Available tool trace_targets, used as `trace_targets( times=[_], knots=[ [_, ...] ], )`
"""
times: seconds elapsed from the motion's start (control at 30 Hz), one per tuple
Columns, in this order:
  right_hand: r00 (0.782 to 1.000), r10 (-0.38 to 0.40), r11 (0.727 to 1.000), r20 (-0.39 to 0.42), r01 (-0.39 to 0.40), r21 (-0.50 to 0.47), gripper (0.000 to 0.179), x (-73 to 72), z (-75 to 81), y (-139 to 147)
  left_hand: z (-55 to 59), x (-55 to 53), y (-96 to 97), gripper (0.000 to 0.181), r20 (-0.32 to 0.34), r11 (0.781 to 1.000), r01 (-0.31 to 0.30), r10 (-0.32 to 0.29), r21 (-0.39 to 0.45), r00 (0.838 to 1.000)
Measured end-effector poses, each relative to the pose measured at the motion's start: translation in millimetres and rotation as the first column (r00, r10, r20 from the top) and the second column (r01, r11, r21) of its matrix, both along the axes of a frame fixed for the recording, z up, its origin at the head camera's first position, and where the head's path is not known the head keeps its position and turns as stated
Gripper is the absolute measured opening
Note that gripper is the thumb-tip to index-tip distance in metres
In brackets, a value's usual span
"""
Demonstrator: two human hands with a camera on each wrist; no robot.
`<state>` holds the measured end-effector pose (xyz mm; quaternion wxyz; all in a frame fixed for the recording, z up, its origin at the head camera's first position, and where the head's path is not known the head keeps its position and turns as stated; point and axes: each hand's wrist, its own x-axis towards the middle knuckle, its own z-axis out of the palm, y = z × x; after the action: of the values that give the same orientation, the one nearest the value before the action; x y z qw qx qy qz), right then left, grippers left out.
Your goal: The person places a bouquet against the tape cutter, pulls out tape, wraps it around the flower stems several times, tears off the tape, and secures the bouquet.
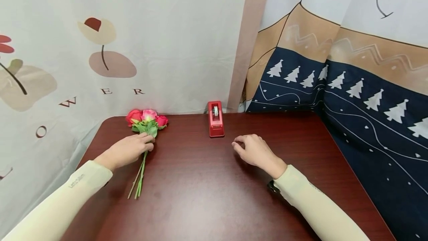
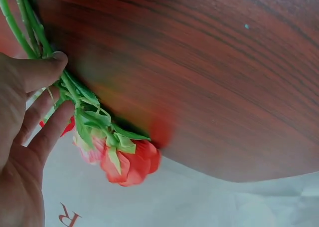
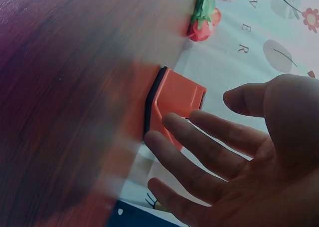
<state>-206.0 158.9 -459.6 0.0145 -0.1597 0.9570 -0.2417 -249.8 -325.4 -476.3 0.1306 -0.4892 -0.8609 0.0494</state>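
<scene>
On the left of the table lies a bunch of artificial flowers (image 1: 149, 115), red and pink blooms with green leaves and long stems (image 1: 139, 181). My left hand (image 1: 128, 150) holds the stems just below the leaves. In the left wrist view the thumb (image 2: 45, 70) presses on the stems, with the fingers around their other side. A red tape dispenser (image 1: 216, 127) with a roll of tape stands near the table's back edge. Nearest to it is my right hand (image 1: 255, 151), held apart from it with relaxed fingers and nothing in them.
The brown wooden table (image 1: 190, 181) reaches back to a white curtain (image 1: 180, 47) printed with flowers and letters. A dark blue cloth (image 1: 374, 129) with white trees hangs along the right side. A dark band (image 1: 273, 186) is on the right wrist.
</scene>
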Motion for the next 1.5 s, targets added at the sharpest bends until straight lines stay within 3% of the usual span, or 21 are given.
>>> trace_targets(
  times=[0.2,0.53,0.8,0.93,1.07,1.33,1.5],
  knots=[
    [1.000,0.008,1.000,0.020,-0.008,0.011,0.034,0.0,0.4,-3.1,-2.4,4.3,16.0,0.038,0.038,1.000,-0.011,0.011,0.002,0.999],
    [0.999,0.029,0.999,0.042,-0.030,0.036,0.035,-0.1,1.6,-8.2,-5.4,12.1,76.2,0.026,-0.019,1.000,-0.009,0.009,-0.006,1.000],
    [0.998,0.052,0.997,0.029,-0.053,0.049,0.032,0.8,3.9,-13.2,-9.0,14.7,138.3,0.017,-0.126,0.995,-0.031,0.020,-0.090,0.992],
    [0.997,0.063,0.996,0.034,-0.065,0.065,0.032,0.7,3.7,-15.2,-9.9,15.8,163.1,0.008,-0.204,0.994,-0.083,0.066,-0.078,0.977],
    [0.996,0.081,0.993,0.042,-0.084,0.082,0.030,0.2,2.6,-16.6,-10.9,16.4,183.0,0.011,-0.248,0.990,-0.136,0.120,-0.046,0.961],
    [0.991,0.109,0.988,0.073,-0.116,0.103,0.028,-3.0,-1.2,-18.1,-12.3,16.4,214.1,0.015,-0.168,0.971,-0.234,0.223,-0.046,0.960],
    [0.988,0.112,0.985,0.105,-0.125,0.119,0.030,-4.9,-2.5,-16.9,-11.6,17.5,226.1,0.017,-0.111,0.941,-0.330,0.321,-0.072,0.941]
  ],
)
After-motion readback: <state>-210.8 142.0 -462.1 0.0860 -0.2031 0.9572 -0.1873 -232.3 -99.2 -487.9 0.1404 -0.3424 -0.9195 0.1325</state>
